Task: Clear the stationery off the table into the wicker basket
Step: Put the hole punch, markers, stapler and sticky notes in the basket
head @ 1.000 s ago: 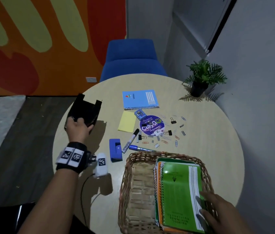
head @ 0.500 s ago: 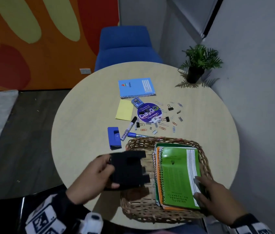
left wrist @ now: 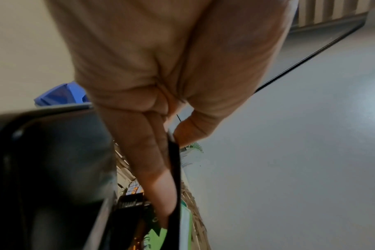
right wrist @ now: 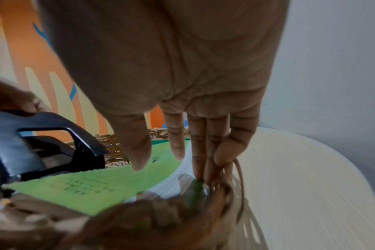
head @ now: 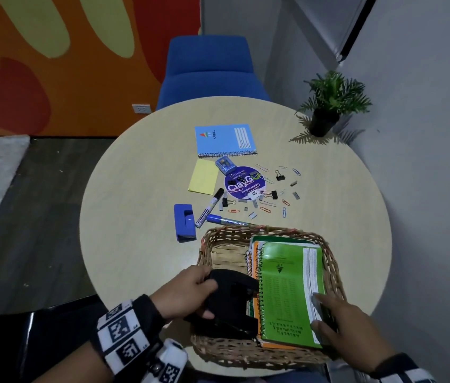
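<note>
Hole punch (head: pixel 229 302) gripped in left hand (head: pixel 182 295) over wicker basket (head: pixel 248 355); right hand (head: pixel 340 324) flat on green notebook (head: pixel 287 291).

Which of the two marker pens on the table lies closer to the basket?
The blue marker, lying right along the wicker basket far rim. The black-capped marker sits farther back, angled beside it.

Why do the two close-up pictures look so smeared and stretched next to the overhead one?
Head view: dim but sharp, the table edge bowed by the wide lens. Left wrist view: the left hand and black hole punch fill the frame, soft and blurred. Right wrist view: the wicker basket rim smears in the foreground, the right hand looms large.
</note>
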`<act>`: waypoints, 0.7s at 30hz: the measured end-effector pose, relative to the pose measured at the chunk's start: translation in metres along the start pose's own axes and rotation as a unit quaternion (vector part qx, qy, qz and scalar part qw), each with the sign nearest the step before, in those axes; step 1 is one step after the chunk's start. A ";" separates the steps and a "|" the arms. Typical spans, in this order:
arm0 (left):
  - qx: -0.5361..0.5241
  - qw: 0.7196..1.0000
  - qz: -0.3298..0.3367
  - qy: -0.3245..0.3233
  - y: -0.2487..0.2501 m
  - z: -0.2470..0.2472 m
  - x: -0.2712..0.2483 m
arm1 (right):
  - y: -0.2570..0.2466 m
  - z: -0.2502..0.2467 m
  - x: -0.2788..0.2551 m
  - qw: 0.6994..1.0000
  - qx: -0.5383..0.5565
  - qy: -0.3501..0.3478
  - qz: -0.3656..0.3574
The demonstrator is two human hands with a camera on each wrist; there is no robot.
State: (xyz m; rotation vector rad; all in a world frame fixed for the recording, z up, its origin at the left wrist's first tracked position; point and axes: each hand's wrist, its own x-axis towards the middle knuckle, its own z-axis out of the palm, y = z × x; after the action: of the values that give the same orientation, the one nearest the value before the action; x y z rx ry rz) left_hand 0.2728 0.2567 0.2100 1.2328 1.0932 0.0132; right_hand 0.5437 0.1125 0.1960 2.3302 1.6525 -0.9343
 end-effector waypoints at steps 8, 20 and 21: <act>-0.001 0.970 0.071 0.232 0.014 -0.068 0.021 | -0.068 -0.085 0.054 0.985 -0.110 0.047 -0.123; 0.065 0.929 -0.083 0.355 -0.007 -0.102 0.125 | -0.211 -0.112 0.269 0.939 -0.222 -0.008 -0.261; 0.052 0.927 -0.082 0.363 -0.008 -0.103 0.124 | -0.216 -0.110 0.278 0.930 -0.245 -0.022 -0.271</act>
State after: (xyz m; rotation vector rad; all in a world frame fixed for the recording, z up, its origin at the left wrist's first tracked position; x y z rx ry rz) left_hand 0.2656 0.3972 0.1306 1.2551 1.8583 0.3082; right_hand 0.4527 0.4698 0.1800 1.5462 2.2454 -0.5348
